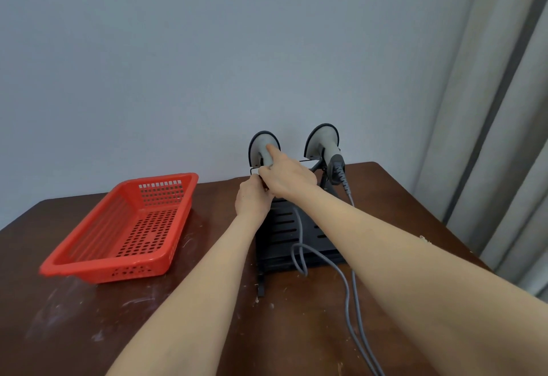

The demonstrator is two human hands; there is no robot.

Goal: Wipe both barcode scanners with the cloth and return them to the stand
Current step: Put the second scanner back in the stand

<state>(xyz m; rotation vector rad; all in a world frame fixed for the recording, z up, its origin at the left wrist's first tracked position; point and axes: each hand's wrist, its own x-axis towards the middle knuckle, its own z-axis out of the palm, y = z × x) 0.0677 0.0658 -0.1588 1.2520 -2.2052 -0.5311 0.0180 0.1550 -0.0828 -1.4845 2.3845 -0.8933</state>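
Two grey barcode scanners stand head-up in a black stand point(284, 227) at the table's back edge. My right hand point(289, 178) grips the handle of the left scanner point(262, 146), with the index finger stretched up along its head. My left hand point(252, 200) sits just below and left of it, fingers curled at the lower end of that handle by the stand's top rail point(308, 161). The right scanner point(324, 144) rests untouched in the stand. No cloth is in view.
Two grey cables point(347, 295) run from the scanners over the stand and down the dark wooden table point(89, 331) toward me. A red perforated basket point(127, 227) lies at the left. A wall is close behind and a curtain point(510, 138) hangs at the right.
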